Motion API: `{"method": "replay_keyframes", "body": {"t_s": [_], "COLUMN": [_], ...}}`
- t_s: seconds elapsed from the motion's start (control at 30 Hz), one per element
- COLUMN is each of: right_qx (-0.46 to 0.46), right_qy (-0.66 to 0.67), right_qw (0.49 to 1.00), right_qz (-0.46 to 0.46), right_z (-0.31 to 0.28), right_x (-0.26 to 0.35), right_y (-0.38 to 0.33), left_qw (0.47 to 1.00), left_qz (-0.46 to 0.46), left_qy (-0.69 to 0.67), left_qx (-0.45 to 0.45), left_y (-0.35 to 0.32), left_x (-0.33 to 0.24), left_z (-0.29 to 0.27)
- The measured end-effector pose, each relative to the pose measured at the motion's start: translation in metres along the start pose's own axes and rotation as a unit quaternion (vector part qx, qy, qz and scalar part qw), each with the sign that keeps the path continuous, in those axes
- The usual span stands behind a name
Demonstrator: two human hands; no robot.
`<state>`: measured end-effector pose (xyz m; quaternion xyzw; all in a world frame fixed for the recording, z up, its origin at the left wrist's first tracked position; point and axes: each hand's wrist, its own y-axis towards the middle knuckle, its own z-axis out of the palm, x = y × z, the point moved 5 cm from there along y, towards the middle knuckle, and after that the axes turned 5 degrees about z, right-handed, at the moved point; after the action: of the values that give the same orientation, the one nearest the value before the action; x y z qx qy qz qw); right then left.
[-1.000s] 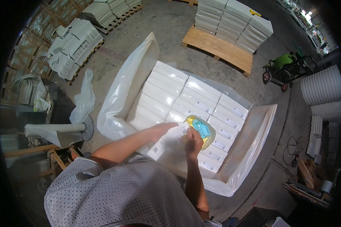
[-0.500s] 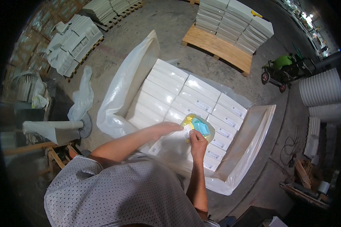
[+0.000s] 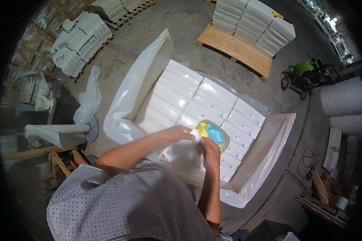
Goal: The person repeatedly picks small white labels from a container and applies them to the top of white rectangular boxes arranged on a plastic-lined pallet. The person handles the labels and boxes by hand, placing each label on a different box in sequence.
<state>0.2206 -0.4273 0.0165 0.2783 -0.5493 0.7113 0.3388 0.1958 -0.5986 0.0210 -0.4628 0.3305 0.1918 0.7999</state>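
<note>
A small white paper slip, perhaps a label [image 3: 196, 134], is pinched by my left hand [image 3: 177, 134]. The thumb and fingers of my right hand [image 3: 210, 152] close on its lower right edge. Just beyond them lies a round, pale container [image 3: 226, 141] with crumpled yellow and light-blue pieces [image 3: 214, 135] in it. It rests on rows of white wrapped packs [image 3: 177, 86], several of which bear printed labels on their ends. My hands and forearms hide part of the nearer packs.
Clear plastic sheeting [image 3: 126, 98] stands up around the packs. A wooden pallet [image 3: 235, 50] with stacked white packs stands beyond, and a green wheeled machine [image 3: 303, 68] to its right. At left are a white roll [image 3: 58, 130] and loose plastic [image 3: 88, 96].
The view has shifted slightly. The slip between my hands has turned and now shows a plain white face; my right hand's fingers have moved a little lower along it.
</note>
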Motion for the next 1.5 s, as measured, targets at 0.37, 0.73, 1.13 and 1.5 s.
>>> {"method": "replay_keyframes", "body": {"t_s": [0.37, 0.73, 1.13, 1.5], "right_qx": [0.012, 0.004, -0.022, -0.162], "right_qy": [-0.014, -0.057, -0.237, -0.394], "right_qw": [1.000, 0.997, 0.963, 0.888], "right_qz": [-0.001, -0.053, -0.129, -0.174], "right_z": [-0.003, 0.000, -0.003, 0.006], "right_x": [-0.011, -0.001, -0.026, -0.009], "right_y": [0.009, 0.011, 0.031, 0.019], "left_qw": [0.988, 0.960, 0.932, 0.868], "left_qz": [-0.021, 0.006, 0.016, 0.147], "left_qy": [0.150, 0.265, 0.360, 0.470], "left_qx": [-0.042, -0.090, -0.045, -0.067], "left_y": [-0.001, 0.010, 0.020, 0.031], "left_x": [-0.010, 0.000, 0.008, 0.005], "left_z": [-0.003, -0.017, -0.012, -0.002]}}
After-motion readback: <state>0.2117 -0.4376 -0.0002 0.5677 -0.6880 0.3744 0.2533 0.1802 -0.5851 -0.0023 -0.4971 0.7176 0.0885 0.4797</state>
